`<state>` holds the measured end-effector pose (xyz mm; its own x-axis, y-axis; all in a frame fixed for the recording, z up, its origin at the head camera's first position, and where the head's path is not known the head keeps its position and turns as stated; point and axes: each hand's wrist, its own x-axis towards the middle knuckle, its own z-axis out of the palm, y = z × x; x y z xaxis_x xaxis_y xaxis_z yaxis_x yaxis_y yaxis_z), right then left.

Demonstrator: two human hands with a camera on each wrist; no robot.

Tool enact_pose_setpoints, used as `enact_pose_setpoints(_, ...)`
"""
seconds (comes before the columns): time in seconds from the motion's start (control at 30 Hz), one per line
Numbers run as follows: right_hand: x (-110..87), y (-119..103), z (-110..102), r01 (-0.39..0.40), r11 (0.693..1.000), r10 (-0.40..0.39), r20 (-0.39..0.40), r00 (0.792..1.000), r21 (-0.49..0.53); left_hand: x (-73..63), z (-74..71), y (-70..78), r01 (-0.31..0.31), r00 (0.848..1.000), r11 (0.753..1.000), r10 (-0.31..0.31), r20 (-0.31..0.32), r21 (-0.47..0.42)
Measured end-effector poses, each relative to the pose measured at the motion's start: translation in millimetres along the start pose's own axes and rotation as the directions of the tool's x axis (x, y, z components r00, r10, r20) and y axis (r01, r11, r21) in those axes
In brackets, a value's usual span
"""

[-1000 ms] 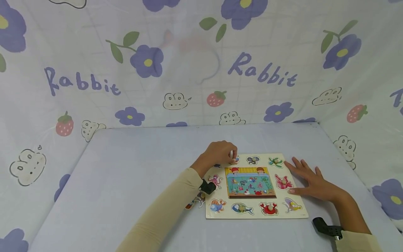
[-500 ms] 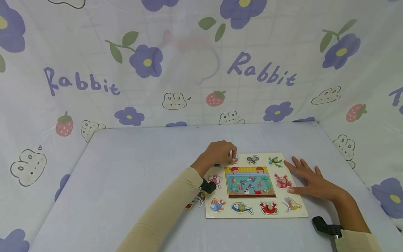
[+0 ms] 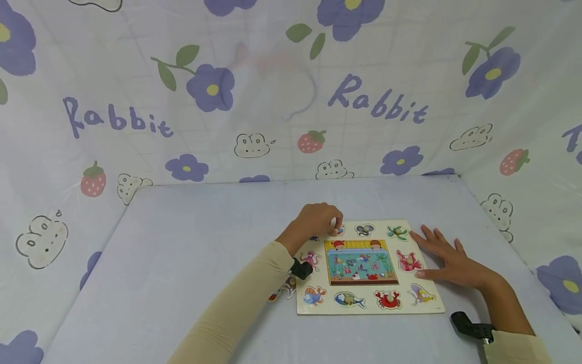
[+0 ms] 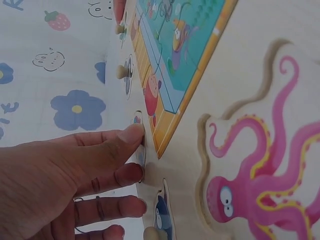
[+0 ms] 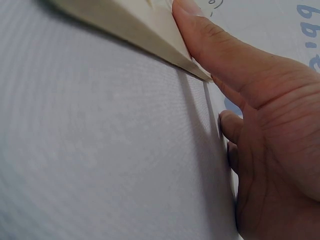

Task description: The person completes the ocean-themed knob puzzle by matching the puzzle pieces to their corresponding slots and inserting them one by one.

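Observation:
A wooden peg puzzle board (image 3: 370, 293) with sea animals lies on the table. My left hand (image 3: 317, 220) reaches its far left part. Thumb and forefinger pinch a small puzzle piece (image 4: 141, 150) at the far edge; its knob is hidden behind them. Below those fingers, a dark blue piece (image 4: 162, 215) with a wooden knob sits in the board. The pink octopus (image 4: 250, 195) is a recess with a printed picture and no knob. My right hand (image 3: 450, 260) lies with fingers spread at the board's right edge, its thumb (image 5: 200, 30) over the rim.
Loose puzzle pieces (image 3: 288, 288) lie left of the board, partly hidden by the left sleeve. Knobbed pieces such as the red crab (image 3: 388, 301) and the striped fish (image 3: 349, 300) sit along the near side. A patterned curtain (image 3: 282, 101) hangs behind the table.

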<state>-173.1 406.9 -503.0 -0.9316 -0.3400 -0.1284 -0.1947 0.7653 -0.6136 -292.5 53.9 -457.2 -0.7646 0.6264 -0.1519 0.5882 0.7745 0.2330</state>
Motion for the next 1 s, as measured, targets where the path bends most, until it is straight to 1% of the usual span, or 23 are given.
enact_pose_setpoints(0.13,0.5,-0.8,-0.6,-0.009,1.000,0.009,0.003,1.000,0.003,-1.9,-2.1,1.9,0.007,1.000,1.000,-0.007,0.001,0.005)
enact_pose_setpoints(0.33,0.3,-1.1,-0.4,-0.011,1.000,0.011,0.006,1.000,0.005,-4.1,-2.5,2.8,0.024,1.000,0.999,-0.023,0.015,-0.034)
enact_pose_setpoints(0.43,0.4,-1.3,-0.2,-0.010,1.000,0.010,0.005,1.000,0.009,-4.9,-2.6,1.6,0.016,1.000,0.999,-0.015,0.018,-0.039)
enact_pose_setpoints(0.53,0.9,-1.6,0.4,-0.011,1.000,0.011,0.005,1.000,0.006,-5.6,-3.5,-2.6,-0.009,1.000,0.999,0.010,0.017,-0.035)
enact_pose_setpoints(0.63,0.9,-2.4,0.9,-0.013,1.000,0.013,0.004,1.000,0.002,-9.6,-7.3,-8.1,-0.033,0.999,0.998,0.033,0.003,-0.046)
enact_pose_setpoints(0.87,0.8,-3.1,1.7,-0.005,1.000,0.005,0.001,1.000,0.001,-26.3,-21.8,-15.4,-0.016,0.999,0.998,0.013,-0.047,-0.069)
enact_pose_setpoints(1.0,0.7,-3.5,1.3,-0.004,1.000,0.004,0.000,1.000,-0.002,-37.9,-27.4,-21.1,-0.031,0.995,0.996,0.023,-0.099,-0.082)
